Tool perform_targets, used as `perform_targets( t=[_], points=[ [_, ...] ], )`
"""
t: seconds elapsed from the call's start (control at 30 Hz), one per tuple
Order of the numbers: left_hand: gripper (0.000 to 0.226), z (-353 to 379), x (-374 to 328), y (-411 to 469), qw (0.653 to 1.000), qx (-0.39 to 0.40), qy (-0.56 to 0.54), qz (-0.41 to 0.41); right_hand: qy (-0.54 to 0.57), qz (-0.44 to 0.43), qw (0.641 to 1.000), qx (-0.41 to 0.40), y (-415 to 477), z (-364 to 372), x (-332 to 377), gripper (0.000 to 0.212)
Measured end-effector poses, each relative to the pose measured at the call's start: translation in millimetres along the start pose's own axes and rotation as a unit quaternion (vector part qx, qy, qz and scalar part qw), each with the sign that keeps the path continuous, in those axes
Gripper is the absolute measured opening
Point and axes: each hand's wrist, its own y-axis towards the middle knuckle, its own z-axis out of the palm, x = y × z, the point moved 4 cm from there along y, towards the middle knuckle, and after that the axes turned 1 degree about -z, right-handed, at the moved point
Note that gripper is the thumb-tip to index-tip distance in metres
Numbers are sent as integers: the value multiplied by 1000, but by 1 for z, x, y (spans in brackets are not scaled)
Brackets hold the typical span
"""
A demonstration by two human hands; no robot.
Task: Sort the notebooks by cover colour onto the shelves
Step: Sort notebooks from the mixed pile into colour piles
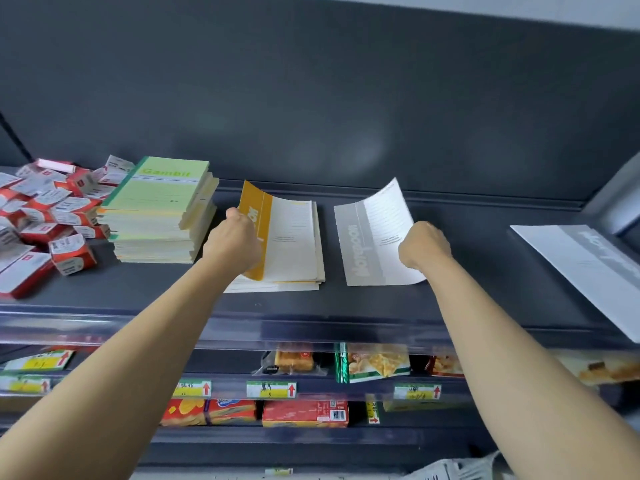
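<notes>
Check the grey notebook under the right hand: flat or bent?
Bent: the right hand grips the grey notebook, whose far corner curls up off the shelf.

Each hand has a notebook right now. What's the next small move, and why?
Probably lower the left hand so the yellow-banded notebook lies flat on the yellow stack beneath it, then release: its far corner is curled up and the colours match. The right hand grips the grey-banded notebook, separate on the shelf.

You can read "Gambit" on the pale green notebook (162, 192) topping the stack, and "Notebook" sideways along the grey band of the white notebook (374, 237). The yellow-banded notebook (254, 202) has its lettering mostly covered. The yellow shelf price tags (271, 389) show red arrows; their handwriting is illegible.
</notes>
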Motion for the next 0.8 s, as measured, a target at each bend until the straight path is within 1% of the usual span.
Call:
perform_targets(
  t=[0.03,0.07,0.17,0.23,0.37,0.4,0.5,0.57,0.6,0.7,0.8],
  points=[
    [43,-1,1,0,1000,4,-2,2,32,-4,999,-35,-3,-5,1,32],
    [42,-1,1,0,1000,12,-2,5,49,-16,996,-68,-6,-12,3,36],
    [40,0,-2,-4,999,24,-19,11,64,-52,985,-155,-16,-36,12,31],
    [41,-4,-7,-7,999,11,-40,18,69,-70,976,-195,-21,-49,17,27],
    [40,-19,-18,-9,992,-31,-109,49,80,-99,963,-240,-28,-65,25,25],
    [40,-22,-22,-9,989,-31,-133,57,85,-103,959,-248,-30,-68,26,25],
    [34,-25,-31,-5,971,10,-231,64,99,-105,952,-269,-39,-79,25,28],
    [28,-24,-39,-5,961,41,-265,63,104,-96,948,-286,-47,-89,19,30],
    [29,-23,-47,-6,957,58,-275,75,105,-89,945,-296,-51,-95,14,31],
    [32,-16,-81,-18,943,113,-277,142,97,-57,936,-332,-70,-113,-10,33],
    [36,-6,-123,-38,926,163,-262,217,85,-1,921,-379,-99,-131,-46,35]
  ],
)
